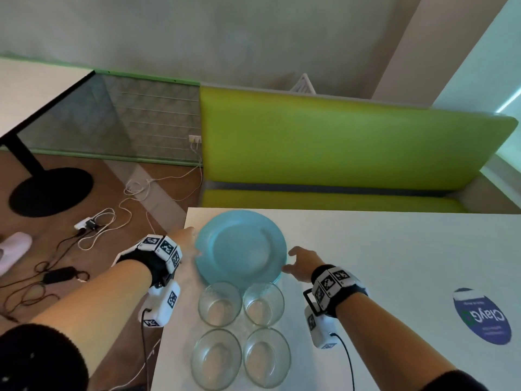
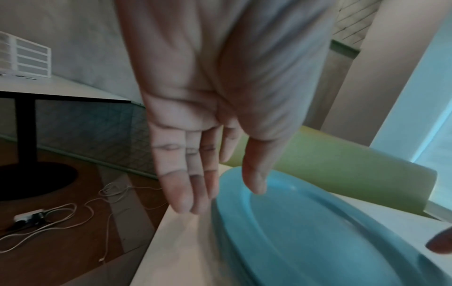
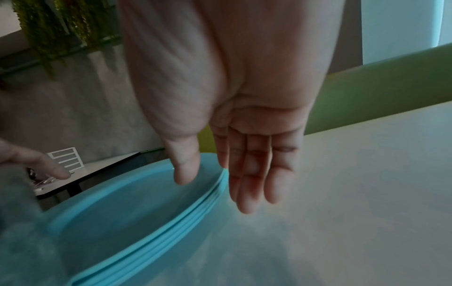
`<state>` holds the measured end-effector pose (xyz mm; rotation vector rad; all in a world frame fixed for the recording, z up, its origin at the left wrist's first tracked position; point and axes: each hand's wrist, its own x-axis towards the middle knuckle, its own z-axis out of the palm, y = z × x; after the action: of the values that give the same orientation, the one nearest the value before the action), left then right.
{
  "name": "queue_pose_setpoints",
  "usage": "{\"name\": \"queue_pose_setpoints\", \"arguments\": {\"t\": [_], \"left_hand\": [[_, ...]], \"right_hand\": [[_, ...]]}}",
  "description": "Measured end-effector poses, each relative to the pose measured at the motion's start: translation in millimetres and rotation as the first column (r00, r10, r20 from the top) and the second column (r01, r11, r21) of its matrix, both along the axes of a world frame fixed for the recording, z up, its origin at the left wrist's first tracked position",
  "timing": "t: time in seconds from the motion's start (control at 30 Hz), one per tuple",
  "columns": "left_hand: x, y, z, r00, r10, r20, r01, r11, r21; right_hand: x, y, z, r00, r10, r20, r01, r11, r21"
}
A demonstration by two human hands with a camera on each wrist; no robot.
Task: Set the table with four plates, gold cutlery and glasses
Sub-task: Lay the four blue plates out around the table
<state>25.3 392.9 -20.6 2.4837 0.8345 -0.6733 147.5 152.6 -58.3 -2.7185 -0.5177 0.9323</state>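
Observation:
A stack of light-blue plates [image 1: 241, 249] sits near the left end of the white table [image 1: 380, 263]. My left hand [image 1: 189, 244] is at the stack's left rim, and the left wrist view shows its fingers [image 2: 188, 189] straight beside the plates [image 2: 318, 241] with the thumb hovering over the rim. My right hand [image 1: 298, 263] is at the right rim. In the right wrist view its fingers [image 3: 249, 183] hang straight beside the stacked edges [image 3: 146, 212], the thumb just above the top plate. Neither hand grips anything. Several empty clear glasses [image 1: 220, 303] stand in a block in front of the plates.
The table's left edge [image 1: 172, 306] runs close by my left wrist, with cables and chargers [image 1: 98, 230] on the wooden floor beyond it. A green bench [image 1: 338, 142] lines the table's far side. A round blue sticker [image 1: 482, 316] lies flat at the right.

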Motion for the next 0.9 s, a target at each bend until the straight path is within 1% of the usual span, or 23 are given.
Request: {"name": "queue_pose_setpoints", "arguments": {"t": [0.1, 0.17, 0.27, 0.33, 0.4, 0.47, 0.57, 0.63, 0.67, 0.73, 0.9], "left_hand": [[-2, 5, -19, 0.999, 0.022, -0.039, -0.022, 1.000, -0.015], [-1, 10, -37, 0.996, 0.081, -0.038, -0.084, 0.991, -0.108], [2, 12, -55, 0.980, 0.198, -0.001, -0.191, 0.943, -0.274], [3, 13, -61, 0.968, 0.248, 0.039, -0.223, 0.921, -0.320], [3, 15, -68, 0.956, 0.288, 0.057, -0.253, 0.906, -0.340], [3, 13, -68, 0.935, 0.349, 0.063, -0.297, 0.869, -0.396], [6, 10, -59, 0.917, 0.383, 0.116, -0.308, 0.861, -0.406], [10, 12, -48, 0.909, 0.380, 0.169, -0.287, 0.868, -0.406], [13, 15, -42, 0.900, 0.393, 0.188, -0.283, 0.856, -0.433], [19, 19, -24, 0.870, 0.440, 0.225, -0.282, 0.816, -0.505], [26, 26, 31, 0.812, 0.442, 0.381, -0.210, 0.831, -0.515]], "right_hand": [[8, 12, -15, 0.997, -0.060, -0.042, 0.062, 0.996, 0.070], [12, 17, -22, 0.995, -0.087, -0.052, 0.092, 0.990, 0.103], [17, 19, -32, 0.992, -0.100, -0.073, 0.108, 0.988, 0.108], [18, 18, -37, 0.989, -0.109, -0.105, 0.120, 0.987, 0.111], [19, 17, -41, 0.990, -0.110, -0.093, 0.121, 0.985, 0.123], [18, 15, -42, 0.989, -0.132, -0.073, 0.142, 0.978, 0.155], [16, 15, -35, 0.983, -0.176, -0.058, 0.185, 0.955, 0.230], [14, 15, -23, 0.980, -0.198, -0.023, 0.196, 0.937, 0.288], [13, 15, -15, 0.978, -0.209, 0.000, 0.198, 0.926, 0.320], [11, 15, 4, 0.972, -0.229, 0.048, 0.194, 0.902, 0.385], [6, 12, 52, 0.950, -0.275, 0.148, 0.167, 0.848, 0.504]]}}
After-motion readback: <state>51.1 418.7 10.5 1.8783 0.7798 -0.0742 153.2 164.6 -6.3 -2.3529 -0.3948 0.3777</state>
